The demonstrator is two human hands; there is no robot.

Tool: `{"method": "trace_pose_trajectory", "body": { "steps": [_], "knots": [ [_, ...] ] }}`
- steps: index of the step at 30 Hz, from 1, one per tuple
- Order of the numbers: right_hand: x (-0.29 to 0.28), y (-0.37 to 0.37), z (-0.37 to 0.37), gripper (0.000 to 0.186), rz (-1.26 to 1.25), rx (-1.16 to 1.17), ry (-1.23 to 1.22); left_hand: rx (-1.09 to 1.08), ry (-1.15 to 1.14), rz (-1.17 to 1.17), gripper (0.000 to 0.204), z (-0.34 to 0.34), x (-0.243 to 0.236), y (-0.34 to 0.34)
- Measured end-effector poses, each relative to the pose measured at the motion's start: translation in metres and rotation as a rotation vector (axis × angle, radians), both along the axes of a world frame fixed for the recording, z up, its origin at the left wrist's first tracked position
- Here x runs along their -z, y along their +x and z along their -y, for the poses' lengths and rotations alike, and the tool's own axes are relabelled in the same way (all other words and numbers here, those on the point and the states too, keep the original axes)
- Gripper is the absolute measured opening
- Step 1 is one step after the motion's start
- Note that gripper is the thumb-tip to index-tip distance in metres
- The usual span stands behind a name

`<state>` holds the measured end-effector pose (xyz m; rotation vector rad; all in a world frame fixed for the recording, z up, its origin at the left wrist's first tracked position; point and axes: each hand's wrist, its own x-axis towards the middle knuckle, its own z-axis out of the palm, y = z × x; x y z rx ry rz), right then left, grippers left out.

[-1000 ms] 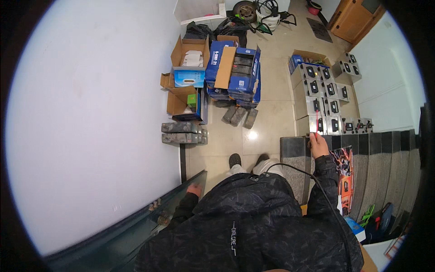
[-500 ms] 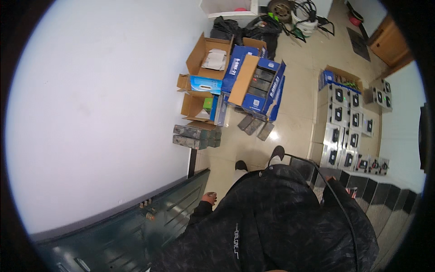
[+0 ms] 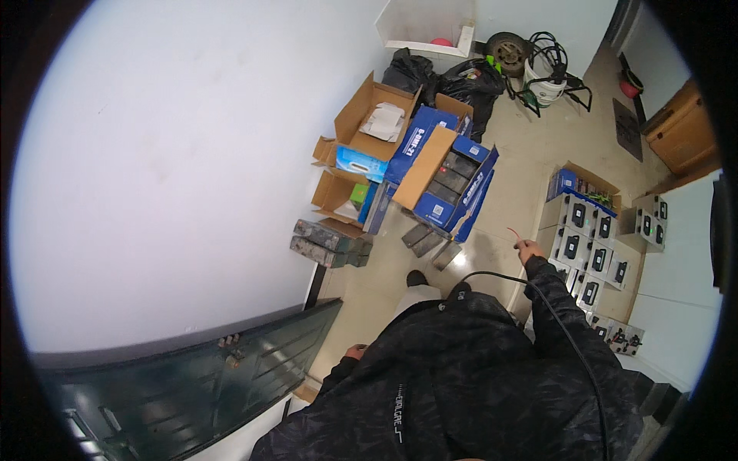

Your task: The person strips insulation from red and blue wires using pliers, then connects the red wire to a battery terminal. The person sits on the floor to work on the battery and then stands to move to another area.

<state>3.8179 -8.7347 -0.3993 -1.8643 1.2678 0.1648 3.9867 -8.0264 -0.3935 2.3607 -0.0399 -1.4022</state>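
Observation:
My right hand [image 3: 528,250] is stretched forward over the floor, left of the stacked silver boxes [image 3: 578,244]. Its fingers are closed on a thin red wire [image 3: 512,232] that sticks out past the fingertips. At my left side hangs my left hand [image 3: 356,351], close to my dark jacket, and most of it is hidden by the sleeve. Its fingers are too small and covered to read. A black cable [image 3: 555,301] runs over my right arm and down the front of the jacket.
Along the left wall stand open cardboard boxes [image 3: 357,123], a blue box [image 3: 438,206] of dark blocks, and grey blocks [image 3: 319,244]. Black bags [image 3: 470,88], a wheel [image 3: 507,54] and a white bucket [image 3: 544,91] are beyond. A dark green door [image 3: 207,392] is at lower left.
My right hand has come up and forward from beside my body, now showing the red wire. My left hand has drawn closer to the jacket. The whole view has shifted as I move.

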Motion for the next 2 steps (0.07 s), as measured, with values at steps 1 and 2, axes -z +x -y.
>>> {"method": "trace_pose_trajectory", "body": {
  "steps": [1, 2],
  "knots": [
    [-0.022, 0.011, -0.002, 0.049, -0.014, 0.030, 0.075, 0.015, -0.001, -0.010, 0.060, -0.001, 0.011, 0.009],
    [-0.042, 0.017, -0.012, 0.054, -0.014, 0.019, -0.027, 0.016, 0.043, -0.034, 0.060, -0.003, 0.023, 0.021]
  ]
}}
